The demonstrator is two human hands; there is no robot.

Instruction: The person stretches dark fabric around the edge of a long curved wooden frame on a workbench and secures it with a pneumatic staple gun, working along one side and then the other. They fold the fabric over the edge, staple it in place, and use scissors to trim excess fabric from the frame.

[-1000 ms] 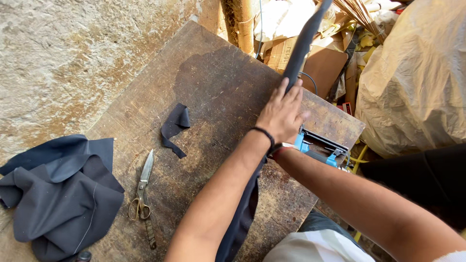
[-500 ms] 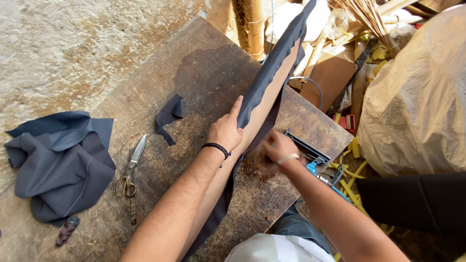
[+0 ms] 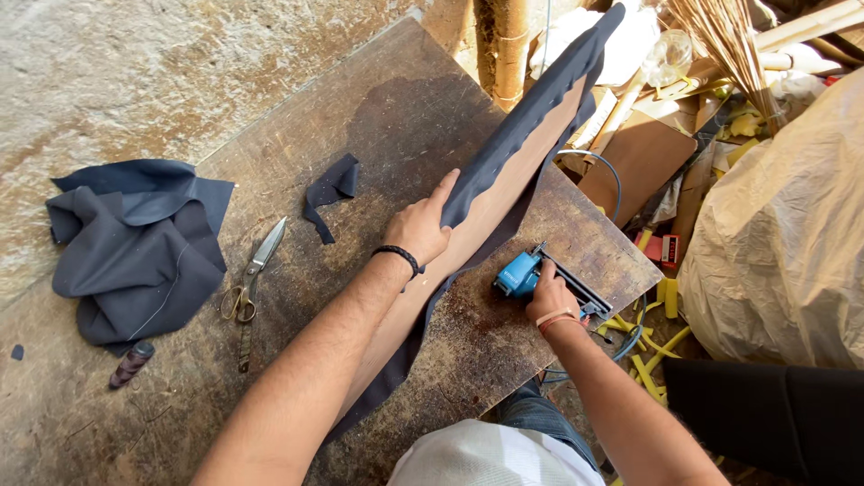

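Note:
My left hand grips the upper edge of a long wooden panel wrapped in dark blue-grey fabric, holding it tilted on edge over the worn wooden worktable. My right hand closes on a blue staple gun lying on the table beside the panel's lower side. Loose fabric hangs from under the panel toward me.
A heap of the same dark fabric lies at the left, scissors beside it, a small fabric scrap and a thread spool. Right of the table are a large plastic sack, cardboard, broom bristles and yellow foam bits.
The panel has tipped from nearly edge-on to showing its wooden face. My left hand slid down its edge, and my right hand moved from the panel to the staple gun.

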